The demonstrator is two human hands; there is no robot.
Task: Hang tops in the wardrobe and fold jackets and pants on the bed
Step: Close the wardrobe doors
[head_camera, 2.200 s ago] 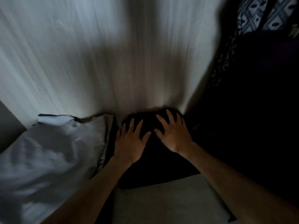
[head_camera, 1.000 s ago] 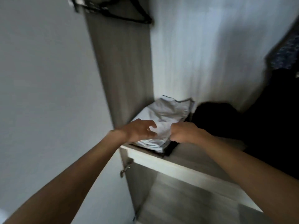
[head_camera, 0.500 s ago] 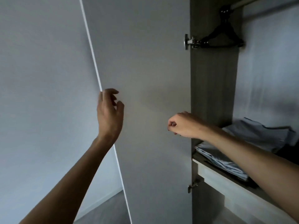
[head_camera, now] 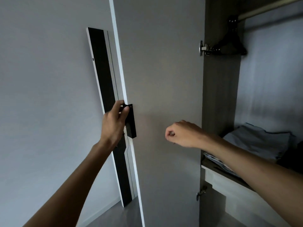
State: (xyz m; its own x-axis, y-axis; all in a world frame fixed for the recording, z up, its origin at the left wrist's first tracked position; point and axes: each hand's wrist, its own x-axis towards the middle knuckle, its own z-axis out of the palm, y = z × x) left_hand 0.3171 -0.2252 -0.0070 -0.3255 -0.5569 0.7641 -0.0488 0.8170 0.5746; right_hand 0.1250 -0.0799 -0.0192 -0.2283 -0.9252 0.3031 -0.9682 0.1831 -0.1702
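Observation:
The open wardrobe door [head_camera: 164, 71] fills the middle of the view, seen from its inner side. My left hand [head_camera: 114, 123] grips the black handle [head_camera: 131, 122] at the door's free edge. My right hand [head_camera: 182, 134] hovers in front of the door with its fingers curled, holding nothing. Inside the wardrobe at the right, folded light clothes [head_camera: 255, 145] lie on a shelf [head_camera: 218, 176], with a dark garment [head_camera: 295, 156] beside them at the frame edge. A black hanger [head_camera: 232, 41] hangs from the rail [head_camera: 268, 9] above.
A dark panel with a white edge [head_camera: 105, 89] stands behind the door against the plain wall [head_camera: 45, 95]. Metal hinges [head_camera: 204, 48] sit on the wardrobe's side panel. Grey floor [head_camera: 118, 215] shows at the bottom, and a lower compartment opens under the shelf.
Both hands left the folded clothes on the shelf. My view swung left to the door, and my left hand went from open near the door's edge to gripping the handle.

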